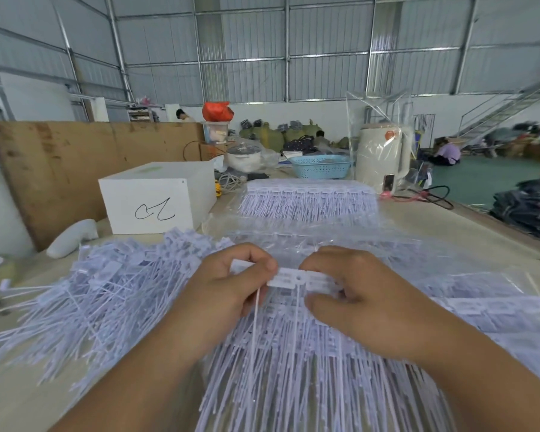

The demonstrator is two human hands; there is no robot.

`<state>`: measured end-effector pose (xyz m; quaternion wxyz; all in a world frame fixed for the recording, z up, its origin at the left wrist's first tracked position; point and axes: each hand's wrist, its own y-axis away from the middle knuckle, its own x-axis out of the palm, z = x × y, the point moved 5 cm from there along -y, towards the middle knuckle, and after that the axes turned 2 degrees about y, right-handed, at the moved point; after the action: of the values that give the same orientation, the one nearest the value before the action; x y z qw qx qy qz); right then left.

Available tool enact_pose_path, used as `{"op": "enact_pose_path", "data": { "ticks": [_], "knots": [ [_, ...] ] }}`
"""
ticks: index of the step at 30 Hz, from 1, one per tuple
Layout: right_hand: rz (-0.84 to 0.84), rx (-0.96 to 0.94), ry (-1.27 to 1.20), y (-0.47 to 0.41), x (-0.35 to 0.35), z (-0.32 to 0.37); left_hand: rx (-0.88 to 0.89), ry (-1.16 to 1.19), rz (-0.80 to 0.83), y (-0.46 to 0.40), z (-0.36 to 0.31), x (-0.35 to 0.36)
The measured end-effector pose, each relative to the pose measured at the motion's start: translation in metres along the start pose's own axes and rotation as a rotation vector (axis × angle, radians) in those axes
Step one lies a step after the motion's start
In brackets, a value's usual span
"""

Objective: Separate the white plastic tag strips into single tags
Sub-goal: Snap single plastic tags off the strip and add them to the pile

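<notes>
here, along the left side of the bench (19,397), a loose heap of single tags (106,294) spreads out, their thin tails pointing toward the near left corner. behind it, toward the far left edge, stands a white box (156,198) with a black scribble on its front, and a white handle-shaped object (72,236) lies just beside the box.

in the middle, the left hand (228,294) has its grip curled, pinching the left end of a white tag strip (300,279), with one tail hanging down under its fingers. the strip is held above a stack of joined strips (309,369) lying at the near edge. the right hand (365,300) pinches the strip's right end, thumb beneath and fingers curled over the top.

farther back in the centre lies another stack of strips (309,198) on clear plastic. behind it sit a blue basket (321,166) and, to the right, a cream appliance (382,154) wrapped in clear film.
</notes>
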<state>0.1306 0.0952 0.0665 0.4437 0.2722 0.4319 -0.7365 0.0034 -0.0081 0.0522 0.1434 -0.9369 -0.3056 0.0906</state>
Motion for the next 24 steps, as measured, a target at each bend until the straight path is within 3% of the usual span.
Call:
{"op": "enact_pose_path", "data": {
  "ticks": [3,7,10,15,18,21,24],
  "knots": [
    [0.096,0.077,-0.297,0.001,0.005,-0.007,0.009,0.018,0.053,0.001,0.000,0.002],
    [0.134,0.046,-0.275,-0.001,0.015,-0.006,0.000,0.040,0.061,0.002,0.000,0.007],
    [0.016,0.059,-0.232,-0.003,0.015,-0.008,-0.054,0.125,-0.009,0.003,0.006,0.007],
    [-0.181,0.064,0.129,0.000,0.019,0.001,-0.169,0.442,-0.047,0.001,0.013,0.012],
    [-0.253,0.080,0.228,0.001,0.021,0.008,-0.165,0.508,-0.074,0.002,0.012,0.016],
    [-0.340,0.057,0.241,0.002,0.019,0.011,-0.194,0.531,-0.200,0.002,0.018,0.014],
    [-0.555,0.031,0.064,0.005,-0.004,0.006,-0.279,0.531,-0.328,0.001,0.028,-0.002]
  ]
}}
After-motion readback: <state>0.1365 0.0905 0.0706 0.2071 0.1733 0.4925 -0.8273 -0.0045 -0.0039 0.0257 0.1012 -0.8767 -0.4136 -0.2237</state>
